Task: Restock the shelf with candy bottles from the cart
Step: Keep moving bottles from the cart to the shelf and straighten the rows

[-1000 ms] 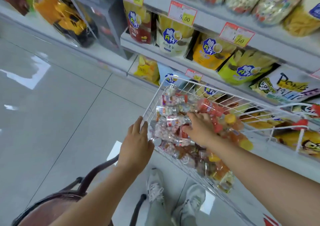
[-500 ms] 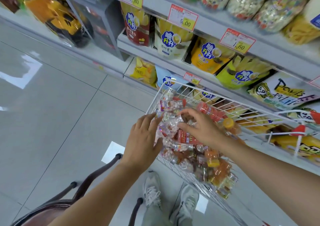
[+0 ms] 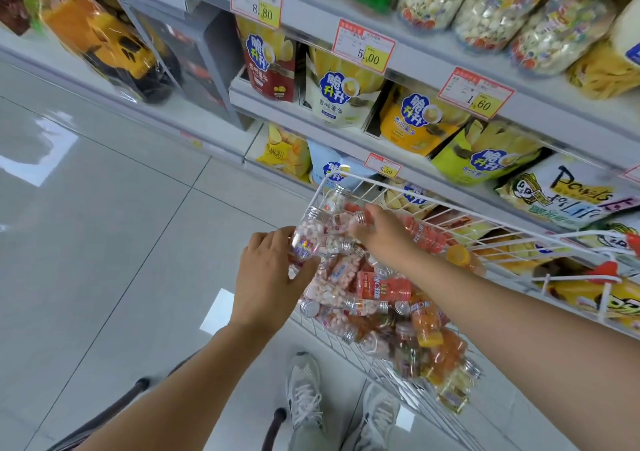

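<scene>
Nearest the camera: two grey shoes [image 3: 304,388] on the tiled floor [image 3: 104,243]. A dark curved bar [image 3: 140,385] is noted lower left; what it belongs to cannot be determined.

Left hand [image 3: 270,277]: fingers and thumb are wrapped round a clear candy bottle [image 3: 308,234] of pink-and-white sweets, silver cap up, at the near edge of the cart [image 3: 339,173]. Judged: it is held clear of the heap of bottles [image 3: 381,286] so that the other hand is free to pick.

Right hand [image 3: 386,239]: back turned up, fingers curled down into the heap. A second bottle [image 3: 361,219] is apparently gripped, only its silver cap showing past the fingers.

Cart: white wire, parked just beside the shelf [image 3: 415,64], presumably to keep the transfer short. Contents: bottles lying loose on their sides, clear ones with pale sweets mostly at the far end, red and orange ones nearer the person.

Shelf: snack bags [image 3: 332,94] are stood upright behind price tags [image 3: 363,47]. No candy bottles are seen on it, and the destination slot is not identified. Restocking is judged barely begun.
</scene>
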